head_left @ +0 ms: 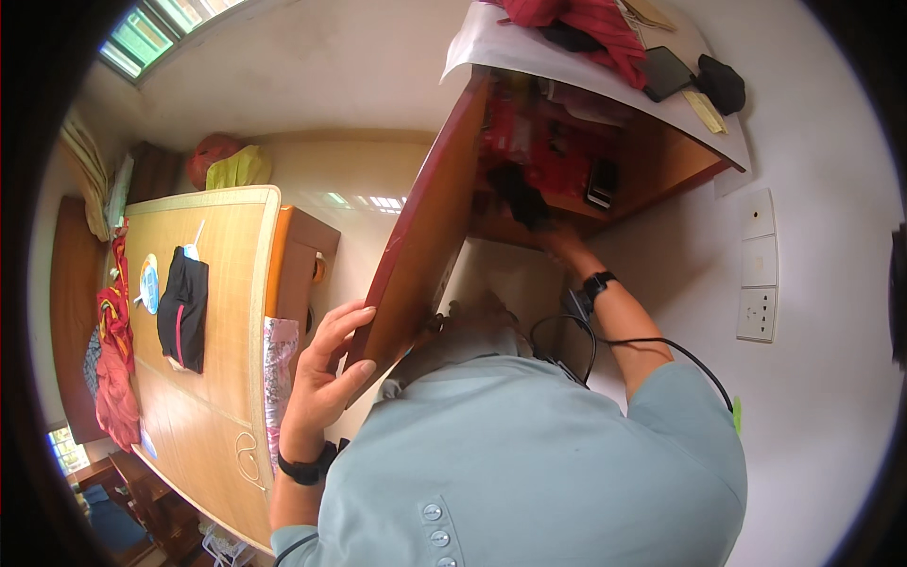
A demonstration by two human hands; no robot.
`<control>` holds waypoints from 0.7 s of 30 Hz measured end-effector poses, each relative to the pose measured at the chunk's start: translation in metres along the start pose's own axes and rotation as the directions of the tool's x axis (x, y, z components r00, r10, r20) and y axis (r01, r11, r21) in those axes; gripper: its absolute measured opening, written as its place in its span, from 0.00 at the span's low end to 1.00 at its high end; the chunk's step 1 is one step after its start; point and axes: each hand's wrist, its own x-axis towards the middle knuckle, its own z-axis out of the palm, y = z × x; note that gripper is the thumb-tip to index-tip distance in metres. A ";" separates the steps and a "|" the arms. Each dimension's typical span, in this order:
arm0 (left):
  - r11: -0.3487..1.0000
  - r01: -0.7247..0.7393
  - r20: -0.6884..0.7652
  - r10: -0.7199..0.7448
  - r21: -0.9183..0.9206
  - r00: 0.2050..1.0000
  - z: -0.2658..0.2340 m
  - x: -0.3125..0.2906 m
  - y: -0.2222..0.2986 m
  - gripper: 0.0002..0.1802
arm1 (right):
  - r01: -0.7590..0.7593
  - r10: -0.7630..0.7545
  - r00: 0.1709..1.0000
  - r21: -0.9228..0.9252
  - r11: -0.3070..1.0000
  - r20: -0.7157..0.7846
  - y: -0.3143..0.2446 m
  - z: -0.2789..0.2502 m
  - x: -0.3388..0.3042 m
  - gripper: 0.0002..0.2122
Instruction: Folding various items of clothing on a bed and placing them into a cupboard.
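My left hand (328, 370) grips the free edge of an open reddish-brown wooden cabinet door (422, 215), thumb and fingers on either side of it. Inside the open cabinet (652, 180), my right hand (559, 242) reaches in at the lower front. A soft-looking black item (518, 197) extends from its fingers, which are mostly hidden behind it; its exact kind does not show. Close by on the cabinet floor lies a dark phone-like device (602, 182) with a light edge. Red packages (534, 142) fill the shadowed back.
Red cloth (605, 38) and a black cap-like item (720, 85) lie on the cabinet top. At left stands a bed with a woven mat (236, 312), bearing a black garment (182, 312). A black cable (694, 354) runs by my right arm; sockets (756, 314) sit on the right wall.
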 end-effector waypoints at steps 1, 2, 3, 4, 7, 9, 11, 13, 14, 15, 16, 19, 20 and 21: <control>1.000 -0.001 -0.002 0.001 -0.011 1.000 0.001 0.000 0.000 0.29 | -0.001 0.000 1.000 -0.042 0.999 -0.006 -0.002 -0.001 0.007 0.16; 1.000 0.001 -0.013 -0.001 -0.022 1.000 0.001 -0.001 0.000 0.29 | 0.000 -0.001 1.000 -0.085 0.996 -0.009 -0.007 0.000 0.013 0.15; 1.000 0.002 -0.014 -0.002 -0.019 1.000 0.001 -0.001 0.000 0.29 | 0.007 -0.007 1.000 0.001 1.000 0.030 -0.009 -0.002 0.016 0.14; 1.000 0.003 -0.005 -0.003 -0.022 1.000 0.001 0.001 0.000 0.29 | 0.009 -0.015 0.998 0.086 0.996 0.068 -0.010 -0.003 0.017 0.12; 0.997 0.034 -0.010 -0.035 -0.070 0.999 0.001 -0.004 -0.001 0.29 | 0.124 -0.130 0.991 0.122 0.985 0.042 -0.033 0.003 -0.012 0.11; 0.991 0.056 0.006 -0.056 -0.119 0.998 0.001 -0.005 -0.001 0.29 | 0.095 -0.103 0.993 0.138 0.986 0.055 -0.045 -0.002 -0.034 0.10; 0.991 0.050 0.014 -0.048 -0.123 0.999 0.001 -0.004 -0.002 0.29 | 0.027 -0.038 0.996 0.144 0.989 0.078 -0.041 -0.007 -0.033 0.10; 0.992 0.054 0.013 -0.053 -0.116 0.999 0.001 -0.002 -0.001 0.29 | -0.125 0.101 0.984 0.161 0.979 0.147 -0.023 -0.010 -0.016 0.10; 0.992 0.060 0.011 -0.059 -0.110 0.998 0.002 -0.001 0.000 0.29 | -0.127 0.103 0.984 0.166 0.978 0.144 -0.016 -0.013 -0.001 0.10; 0.992 0.061 0.022 -0.059 -0.108 0.998 0.002 -0.001 0.001 0.29 | -0.089 0.061 0.987 0.189 0.978 0.151 -0.012 -0.017 0.013 0.09; 0.998 0.039 0.006 -0.039 -0.058 0.999 0.002 0.000 0.002 0.29 | -0.051 0.018 0.988 0.214 0.975 0.154 -0.005 -0.021 0.021 0.09; 0.999 0.027 -0.030 -0.028 -0.030 0.999 0.001 -0.002 -0.001 0.29 | -0.174 0.156 0.979 0.136 0.975 0.134 -0.051 -0.016 -0.002 0.09; 0.998 0.033 -0.038 -0.035 -0.054 0.999 0.002 -0.004 -0.001 0.29 | -0.173 0.154 0.979 0.137 0.975 0.134 -0.047 -0.017 -0.004 0.09; 0.998 0.033 -0.038 -0.035 -0.054 0.999 0.003 -0.003 0.000 0.29 | -0.126 0.084 0.979 0.227 0.966 0.183 -0.042 -0.020 -0.006 0.09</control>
